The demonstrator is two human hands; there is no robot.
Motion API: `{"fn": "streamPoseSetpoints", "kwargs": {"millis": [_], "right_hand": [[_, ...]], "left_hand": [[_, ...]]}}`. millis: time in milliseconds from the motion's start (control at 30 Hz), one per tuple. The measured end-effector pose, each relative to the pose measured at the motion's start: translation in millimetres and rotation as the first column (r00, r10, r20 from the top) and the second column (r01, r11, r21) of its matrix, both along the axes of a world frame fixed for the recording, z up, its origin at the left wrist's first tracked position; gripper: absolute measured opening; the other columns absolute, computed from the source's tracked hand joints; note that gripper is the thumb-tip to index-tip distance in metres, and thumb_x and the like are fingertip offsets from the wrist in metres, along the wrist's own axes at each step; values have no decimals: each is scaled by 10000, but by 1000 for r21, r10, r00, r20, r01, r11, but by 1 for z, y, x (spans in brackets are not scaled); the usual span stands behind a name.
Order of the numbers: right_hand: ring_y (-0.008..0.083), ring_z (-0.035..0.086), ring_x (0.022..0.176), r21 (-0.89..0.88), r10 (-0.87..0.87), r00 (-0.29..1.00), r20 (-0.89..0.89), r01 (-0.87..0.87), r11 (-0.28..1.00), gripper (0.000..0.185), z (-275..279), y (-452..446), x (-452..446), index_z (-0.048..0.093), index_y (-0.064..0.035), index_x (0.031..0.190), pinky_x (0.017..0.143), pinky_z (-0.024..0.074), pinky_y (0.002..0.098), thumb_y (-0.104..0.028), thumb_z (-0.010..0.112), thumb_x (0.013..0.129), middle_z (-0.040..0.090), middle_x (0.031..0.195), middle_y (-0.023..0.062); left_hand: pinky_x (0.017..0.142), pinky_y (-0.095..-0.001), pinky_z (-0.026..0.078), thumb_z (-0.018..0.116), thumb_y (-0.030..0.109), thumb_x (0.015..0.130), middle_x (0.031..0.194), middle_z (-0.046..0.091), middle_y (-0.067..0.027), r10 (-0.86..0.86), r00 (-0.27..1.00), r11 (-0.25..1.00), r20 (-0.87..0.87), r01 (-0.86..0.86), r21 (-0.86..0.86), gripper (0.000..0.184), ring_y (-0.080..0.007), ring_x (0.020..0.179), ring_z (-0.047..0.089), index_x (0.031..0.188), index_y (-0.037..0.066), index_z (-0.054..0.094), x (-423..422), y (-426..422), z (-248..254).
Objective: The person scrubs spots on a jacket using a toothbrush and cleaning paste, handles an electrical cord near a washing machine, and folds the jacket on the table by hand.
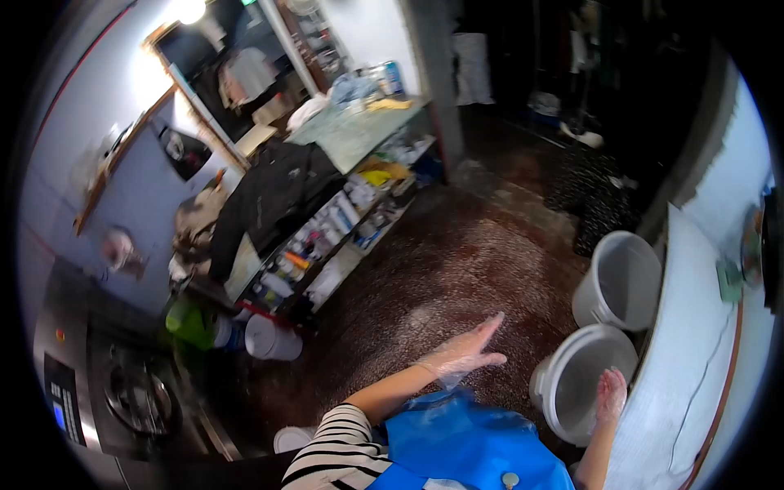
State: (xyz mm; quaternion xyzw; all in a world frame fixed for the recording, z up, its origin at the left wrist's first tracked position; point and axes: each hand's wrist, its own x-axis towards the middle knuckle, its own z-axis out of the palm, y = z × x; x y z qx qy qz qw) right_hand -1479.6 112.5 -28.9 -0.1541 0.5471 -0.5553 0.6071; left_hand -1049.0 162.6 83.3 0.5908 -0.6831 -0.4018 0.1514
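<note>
My left hand (467, 347) reaches out over the speckled dark red floor (457, 278), its fingers stretched and the thumb apart. It holds nothing, and a thin clear plastic glove seems to cover it. Raised at the right edge of a white bucket (549, 384) is my right hand (611, 394), its fingers loosely bent and nothing visible in them. Whether it touches the bucket rim I cannot tell. A second white bucket (618, 278) stands just behind the first. Below my hands spreads a blue apron (465, 437) over a striped sleeve.
At left, a workbench (359, 135) carries a black jacket (273, 192), with several bottles (314, 237) on its shelves. A lidded white pail (272, 337) stands under its near end. A steel washing machine (135, 388) fills the lower left. A white panel (682, 351) borders the buckets at right.
</note>
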Motion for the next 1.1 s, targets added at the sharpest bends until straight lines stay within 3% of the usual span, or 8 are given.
{"fn": "streamPoseSetpoints", "kwargs": {"millis": [133, 233, 333, 467, 567, 700, 900, 1100], "right_hand": [[167, 606, 809, -40, 301, 946, 121, -298, 954, 337, -18, -83, 104, 516, -34, 1189, 705, 510, 251, -116, 650, 891, 640, 969, 110], [180, 605, 800, 9, 406, 908, 106, -409, 912, 263, -40, -130, 147, 545, -39, 1148, 697, 515, 253, -144, 624, 920, 634, 968, 116], [194, 622, 744, 162, 397, 913, 91, -407, 899, 214, -90, -190, 160, 548, -62, 1109, 606, 543, 264, -148, 613, 925, 643, 950, 114], [190, 619, 776, 349, 296, 955, 15, -283, 893, 182, -131, -274, 182, 567, -58, 1066, 611, 557, 268, -148, 607, 913, 626, 916, 89], [186, 618, 797, 389, 250, 968, 8, -233, 891, 181, -135, -353, 225, 576, -65, 1051, 627, 562, 262, -149, 610, 895, 621, 913, 83], [168, 616, 720, 287, 411, 912, 20, -399, 871, 130, -124, -472, 317, 610, -55, 950, 606, 555, 258, -131, 637, 847, 635, 862, 79], [144, 609, 602, 236, 759, 626, -179, -722, 651, 85, -82, -600, 533, 611, -78, 955, 501, 516, 236, -122, 638, 888, 647, 773, 68], [130, 611, 610, 183, 949, 209, -235, -950, 254, 137, -97, -618, 728, 619, -73, 1036, 514, 510, 252, -161, 608, 932, 667, 785, 78]], "left_hand": [[1164, -422, 260, 551, 538, 918, 1549, 269, -197, 356, 922, 932, -153, -362, -14, 830, -354, 1415, 298, 1507, 47, 236, 94, 23, 6], [1111, -418, 344, 523, 510, 944, 1476, 394, -205, 666, 678, 739, -311, -545, 395, 727, -350, 1340, 420, 1478, 58, 324, 144, 34, -2], [1049, -405, 407, 513, 465, 964, 1387, 498, -200, 828, 487, 560, -277, -737, 379, 635, -318, 1264, 505, 1433, 52, 402, 177, 38, -32], [1043, -384, 405, 529, 398, 970, 1353, 531, -210, 886, 405, 462, -227, -819, 342, 566, -301, 1270, 505, 1393, 30, 446, 218, 16, -56], [763, -323, 497, 553, 383, 976, 1207, 609, -97, 876, 445, 476, -187, -863, 172, 551, -165, 926, 576, 1392, 38, 451, 253, -15, -90], [1017, -378, 433, 555, 382, 963, 1282, 593, -200, 929, 346, 368, -131, -903, 224, 528, -305, 1198, 571, 1351, 30, 488, 294, -95, -47], [995, -360, 452, 587, 325, 957, 1276, 604, -176, 930, 284, 310, -233, -947, 84, 459, -284, 1182, 586, 1302, 29, 533, 366, -162, -60], [1011, -343, 439, 613, 312, 942, 1276, 595, -169, 936, 148, 216, -319, -957, 192, 482, -240, 1178, 572, 1302, 3, 530, 459, -217, -52]]}}
